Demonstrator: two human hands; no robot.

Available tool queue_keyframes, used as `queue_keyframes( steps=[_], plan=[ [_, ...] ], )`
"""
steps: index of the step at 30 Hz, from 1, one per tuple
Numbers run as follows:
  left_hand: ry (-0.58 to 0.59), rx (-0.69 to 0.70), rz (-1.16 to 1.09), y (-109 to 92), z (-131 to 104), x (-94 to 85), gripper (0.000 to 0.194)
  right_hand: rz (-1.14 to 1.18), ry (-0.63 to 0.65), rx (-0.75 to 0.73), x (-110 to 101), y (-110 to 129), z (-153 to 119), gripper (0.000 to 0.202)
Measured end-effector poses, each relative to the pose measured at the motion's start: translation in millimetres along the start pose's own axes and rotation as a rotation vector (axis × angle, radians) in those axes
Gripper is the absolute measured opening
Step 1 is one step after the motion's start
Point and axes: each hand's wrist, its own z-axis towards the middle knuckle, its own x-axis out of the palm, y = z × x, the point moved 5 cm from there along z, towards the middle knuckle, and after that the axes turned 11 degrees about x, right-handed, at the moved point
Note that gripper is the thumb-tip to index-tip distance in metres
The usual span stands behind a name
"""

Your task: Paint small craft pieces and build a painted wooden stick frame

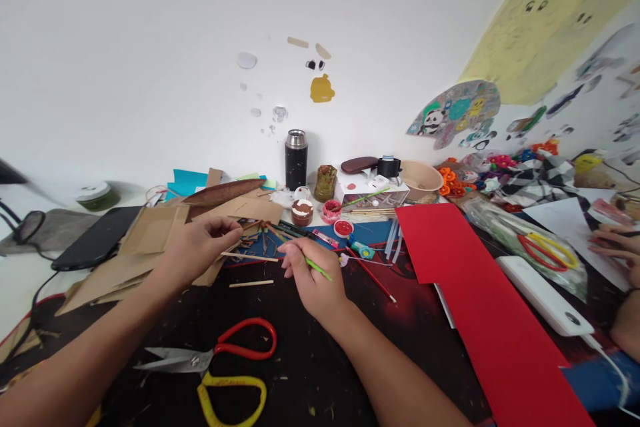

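My left hand (215, 239) hovers at the centre left, fingers curled together; whatever they may pinch is hidden. Just below it a thin wooden stick (253, 257) reaches toward my other hand. A shorter stick (251, 284) lies on the dark tabletop, nearer to me. My right hand (316, 280) is closed around a slim paintbrush with a bright green handle (318, 269); its tip is hidden by the fingers. Beyond the hands are a brown paint jar (301, 213), a pink-red jar (332, 211) and a red paint lid (343, 228).
Large scissors (195, 361) lie open in front of me. Cardboard pieces (155, 230) and a black phone (97, 238) are at left. A black flask (296, 163) stands by the wall. Red card (465, 300) and a white power bank (543, 297) lie at right, near another person's hand (617, 247).
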Motion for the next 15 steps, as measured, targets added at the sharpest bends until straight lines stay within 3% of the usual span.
queue_keyframes(
  steps=[4, 15],
  plan=[
    [-0.008, 0.004, -0.037, 7.0, 1.1, 0.9, 0.048, 0.076, -0.057, 0.056, -6.5, -1.5, 4.5, 0.037],
    [0.020, -0.036, -0.061, 5.4, -2.5, 3.0, 0.055, 0.101, -0.013, 0.102, -2.5, -5.1, 3.5, 0.041]
  ],
)
